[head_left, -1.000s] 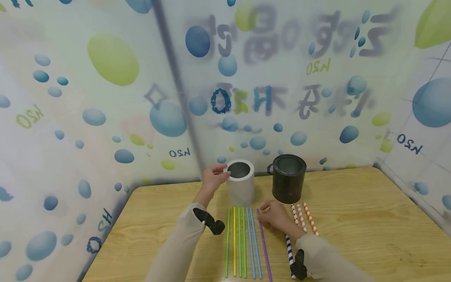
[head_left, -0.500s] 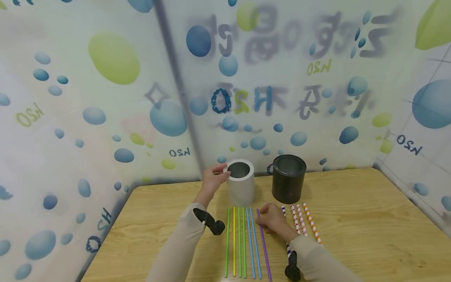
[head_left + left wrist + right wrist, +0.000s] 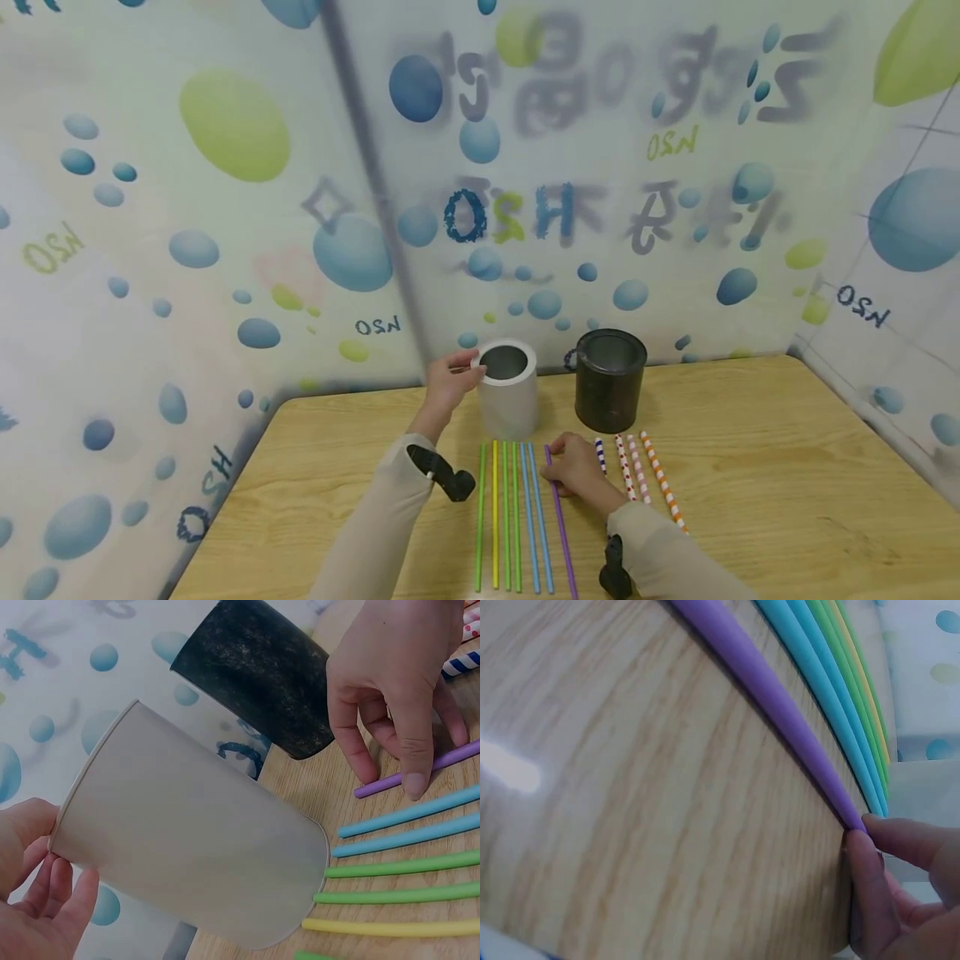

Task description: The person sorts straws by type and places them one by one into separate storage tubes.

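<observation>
My left hand (image 3: 450, 385) grips the rim of a white cylindrical container (image 3: 510, 410), thumb and fingers on either side of its edge. The container stands upright on the table. In front of it, my right hand (image 3: 581, 468) pinches a purple straw (image 3: 564, 542) close to its far end. The right wrist view has the thumb and a finger (image 3: 873, 892) on that end, and the straw still lies along the wood. Left of it lie two blue straws (image 3: 531, 517), then several green straws (image 3: 479, 517) and a yellow straw (image 3: 495, 517), roughly parallel.
A black cylindrical container (image 3: 609, 400) stands right of the white one. Several patterned straws lie right of my right hand, including an orange-striped straw (image 3: 663, 481) and a red-dotted straw (image 3: 625, 467). A printed curtain (image 3: 637, 275) hangs behind the wooden table (image 3: 765, 467).
My right hand and forearm have shifted slightly left, uncovering the far end of the navy-striped straw. The left hand stays on the white container's rim.
</observation>
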Motion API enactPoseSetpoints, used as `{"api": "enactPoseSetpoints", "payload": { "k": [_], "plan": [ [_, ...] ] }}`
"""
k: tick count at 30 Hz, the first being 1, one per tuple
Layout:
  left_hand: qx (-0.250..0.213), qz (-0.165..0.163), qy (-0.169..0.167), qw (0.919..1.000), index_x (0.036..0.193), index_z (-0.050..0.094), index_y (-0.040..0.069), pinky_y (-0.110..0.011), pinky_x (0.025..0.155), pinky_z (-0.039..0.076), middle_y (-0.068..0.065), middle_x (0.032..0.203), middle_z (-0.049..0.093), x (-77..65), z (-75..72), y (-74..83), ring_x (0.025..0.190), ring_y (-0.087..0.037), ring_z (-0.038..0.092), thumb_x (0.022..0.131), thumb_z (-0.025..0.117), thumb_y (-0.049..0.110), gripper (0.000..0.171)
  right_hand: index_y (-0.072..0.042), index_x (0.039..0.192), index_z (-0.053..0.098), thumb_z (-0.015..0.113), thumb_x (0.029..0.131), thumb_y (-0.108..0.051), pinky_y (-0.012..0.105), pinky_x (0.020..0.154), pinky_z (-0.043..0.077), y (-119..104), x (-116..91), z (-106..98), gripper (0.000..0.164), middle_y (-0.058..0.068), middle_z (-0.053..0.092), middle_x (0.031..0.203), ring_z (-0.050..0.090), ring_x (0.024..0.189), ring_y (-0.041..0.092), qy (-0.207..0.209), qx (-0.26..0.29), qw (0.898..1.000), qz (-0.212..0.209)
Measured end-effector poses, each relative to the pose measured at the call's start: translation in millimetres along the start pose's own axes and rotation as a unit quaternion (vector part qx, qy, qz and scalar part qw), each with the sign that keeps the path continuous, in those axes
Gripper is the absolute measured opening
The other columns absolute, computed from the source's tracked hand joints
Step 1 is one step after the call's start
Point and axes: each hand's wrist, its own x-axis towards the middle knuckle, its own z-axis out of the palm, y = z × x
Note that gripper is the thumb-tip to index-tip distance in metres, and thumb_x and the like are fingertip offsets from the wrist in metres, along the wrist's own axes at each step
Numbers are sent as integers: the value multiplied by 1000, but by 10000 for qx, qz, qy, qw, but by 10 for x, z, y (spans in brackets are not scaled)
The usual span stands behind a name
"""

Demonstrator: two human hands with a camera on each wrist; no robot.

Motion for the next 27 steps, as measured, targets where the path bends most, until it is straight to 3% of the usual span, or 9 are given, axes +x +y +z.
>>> {"api": "enactPoseSetpoints", "payload": {
  "k": [15,23,27],
  "plan": [
    [-25,-16,33,10000,112,65,4,-30,73,51,-12,103,56,7,-5,-21,91,-22,52,79,70,8,33,5,87,54,67,67,4,24,38,46,-27,0,0,24,10,51,71,50,42,11,-4,-162,9999,15],
    [24,-41,25,10000,112,65,5,-30,74,51,-12,103,56,7,-4,-19,92,-22,52,80,69,8,32,-1,71,59,64,68,-1,23,37,45,-23,19,-9,5,3,53,56,47,39,9,-94,-305,9995,64],
    [16,-36,20,10000,113,64,4,-30,74,51,-12,103,56,3,3,-12,92,-22,52,80,69,9,33,0,76,61,64,70,-3,24,37,44,4,35,-19,6,2,52,56,46,41,9,-170,-163,9997,33]
  ]
}}
